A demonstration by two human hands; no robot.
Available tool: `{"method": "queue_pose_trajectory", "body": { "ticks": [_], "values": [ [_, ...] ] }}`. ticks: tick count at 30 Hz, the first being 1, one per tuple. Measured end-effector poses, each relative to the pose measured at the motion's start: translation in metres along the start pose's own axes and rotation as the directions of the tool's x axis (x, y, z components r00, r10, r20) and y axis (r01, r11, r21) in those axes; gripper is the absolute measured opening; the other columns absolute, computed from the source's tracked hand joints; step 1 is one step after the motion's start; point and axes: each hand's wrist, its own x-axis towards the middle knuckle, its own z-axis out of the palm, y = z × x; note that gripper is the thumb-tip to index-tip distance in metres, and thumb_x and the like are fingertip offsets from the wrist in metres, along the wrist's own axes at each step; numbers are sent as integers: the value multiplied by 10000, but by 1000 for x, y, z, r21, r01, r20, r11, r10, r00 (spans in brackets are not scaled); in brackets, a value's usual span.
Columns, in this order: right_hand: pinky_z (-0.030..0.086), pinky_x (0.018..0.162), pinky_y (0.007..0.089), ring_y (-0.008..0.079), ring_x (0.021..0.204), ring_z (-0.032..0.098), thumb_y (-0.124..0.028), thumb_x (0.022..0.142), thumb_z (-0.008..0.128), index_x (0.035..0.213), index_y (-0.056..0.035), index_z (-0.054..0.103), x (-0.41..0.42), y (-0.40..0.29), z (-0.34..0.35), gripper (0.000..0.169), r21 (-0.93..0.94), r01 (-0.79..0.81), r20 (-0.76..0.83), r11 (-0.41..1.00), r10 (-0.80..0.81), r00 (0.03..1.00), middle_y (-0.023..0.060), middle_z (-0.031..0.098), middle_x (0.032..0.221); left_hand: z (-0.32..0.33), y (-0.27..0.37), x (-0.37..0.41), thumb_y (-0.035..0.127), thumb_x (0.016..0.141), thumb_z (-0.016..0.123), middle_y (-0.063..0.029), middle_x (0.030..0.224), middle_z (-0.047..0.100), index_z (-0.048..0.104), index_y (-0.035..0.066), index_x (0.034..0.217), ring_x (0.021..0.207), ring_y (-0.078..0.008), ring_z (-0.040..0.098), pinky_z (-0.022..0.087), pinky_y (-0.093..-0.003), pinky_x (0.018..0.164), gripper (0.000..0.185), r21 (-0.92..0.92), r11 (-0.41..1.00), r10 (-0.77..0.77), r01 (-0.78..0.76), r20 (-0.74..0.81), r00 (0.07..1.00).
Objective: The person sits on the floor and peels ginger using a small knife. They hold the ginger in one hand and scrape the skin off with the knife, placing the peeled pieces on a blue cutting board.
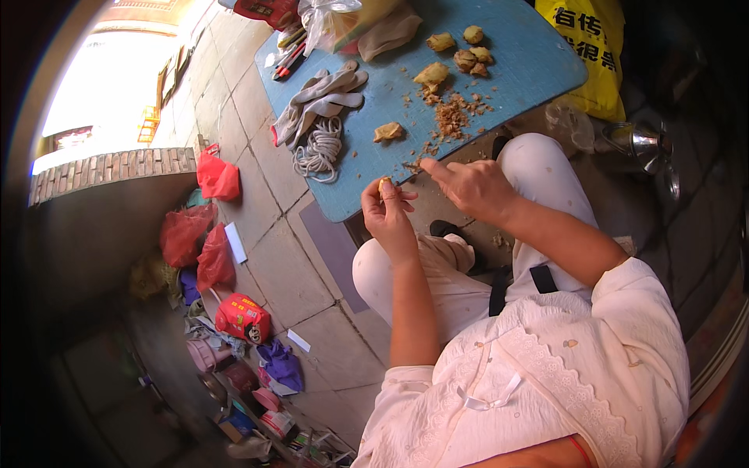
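Over the near edge of the blue tabletop (386, 64), my left hand (389, 213) pinches a small yellow piece of ginger (384, 183) between thumb and fingers. My right hand (477, 188) is just to its right, index finger extended and the other fingers curled. At that fingertip is a thin brown sliver (412, 168); whether it is peel or a blade, and whether the hand grips it, I cannot tell. A peeled ginger piece (388, 131) lies beyond my hands. Brown peelings (452, 117) are heaped near several more ginger pieces (433, 75).
Knit work gloves (325, 99) and a coil of white cord (319, 149) lie on the table's left side. Plastic bags (330, 23) and red-and-black pens (289, 61) are behind them. A yellow bag (585, 52) and a metal kettle (641, 146) stand right. Red bags (187, 234) litter the floor left.
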Motion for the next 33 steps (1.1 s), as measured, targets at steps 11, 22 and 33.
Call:
{"method": "queue_pose_trajectory", "body": {
  "ticks": [11, 22, 33],
  "values": [
    [561, 540, 425, 320, 638, 707, -188, 948, 627, 1163, -155, 609, 10, 14, 0, 218, 17, -44, -183, 999, 46, 982, 114, 698, 738, -2, -6, 0, 188, 1010, 653, -160, 906, 694, 522, -8, 1093, 755, -235, 737, 536, -249, 539, 250, -163, 958, -218, 235, 116, 969],
    [544, 565, 421, 338, 661, 694, -204, 958, 652, 899, -71, 663, 3, 4, 13, 146, 158, -132, 7, 979, 132, 991, 135, 707, 741, 1, -11, -1, 140, 1010, 647, -144, 881, 705, 524, 25, 972, 716, -199, 724, 524, -246, 537, 173, -63, 988, -131, 143, 167, 977],
    [540, 611, 486, 385, 699, 686, -273, 965, 616, 872, -96, 678, 6, 2, 12, 209, 218, -209, 77, 953, 197, 977, 156, 708, 767, 3, -12, -2, 143, 995, 676, -75, 796, 679, 531, 37, 947, 621, -123, 664, 465, -218, 508, 185, 83, 995, -75, 63, 148, 986]
  ]
}}
